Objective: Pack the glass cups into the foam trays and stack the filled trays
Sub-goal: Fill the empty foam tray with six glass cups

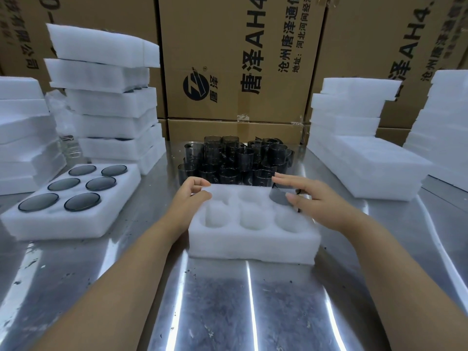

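A white foam tray (253, 239) with six round pockets lies on the steel table in front of me. My left hand (195, 196) pinches its far left corner. My right hand (311, 196) grips a dark glass cup (279, 196) that sits in the far right pocket; the other pockets look bare. Behind the tray stands a cluster of several dark glass cups (235, 158). To the left lies a filled tray (71, 214) with several cups in its pockets.
Stacks of foam trays stand at the back left (111, 105), the far left (22, 133), the right (354, 138) and the far right (443, 122). Cardboard boxes (240, 59) wall off the back. The steel table (228, 312) stretches toward me.
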